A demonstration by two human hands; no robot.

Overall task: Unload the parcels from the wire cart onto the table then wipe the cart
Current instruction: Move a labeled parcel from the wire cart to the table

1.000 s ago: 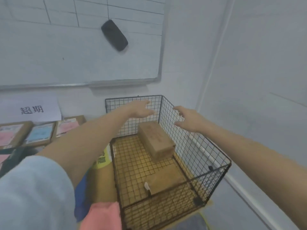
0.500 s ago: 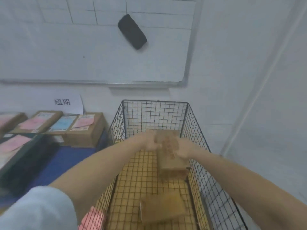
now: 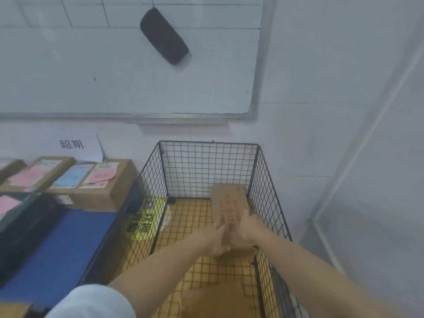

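A black wire cart with a yellow grid floor stands in the room's corner. Inside it, along the right wall, lies a long brown cardboard parcel with red print. My left hand holds its near left side and my right hand holds its near right side, fingers curled over the edges. A second flat brown parcel lies on the cart floor near the bottom of the view, partly hidden by my arms.
To the left is a blue-topped table carrying several labelled cardboard parcels. A yellow printed box sits between table and cart. A whiteboard with a black eraser hangs above.
Both hands came down from the cart's top rim into the cart and took hold of the long parcel. My view shifted over the cart.
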